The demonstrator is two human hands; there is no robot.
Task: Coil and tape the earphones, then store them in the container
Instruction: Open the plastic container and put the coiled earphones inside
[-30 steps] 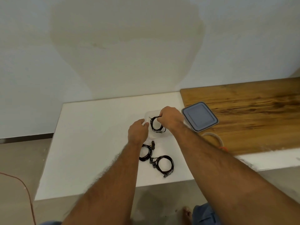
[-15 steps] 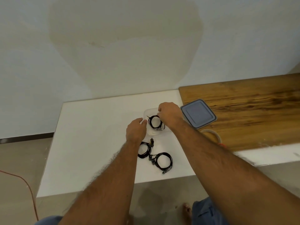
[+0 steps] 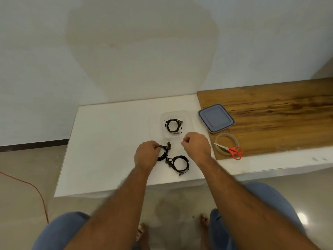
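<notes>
Black coiled earphones (image 3: 173, 126) already lie in the clear container (image 3: 189, 121), so storing looks to be the step in hand. The left hand (image 3: 146, 156) pinches a second coil (image 3: 163, 153) on the white counter (image 3: 111, 141); a third coil (image 3: 179, 164) lies just beside. The right hand (image 3: 196, 147) hovers curled, holding nothing, and the next move likely calls for lifting that pinched coil into the container.
</notes>
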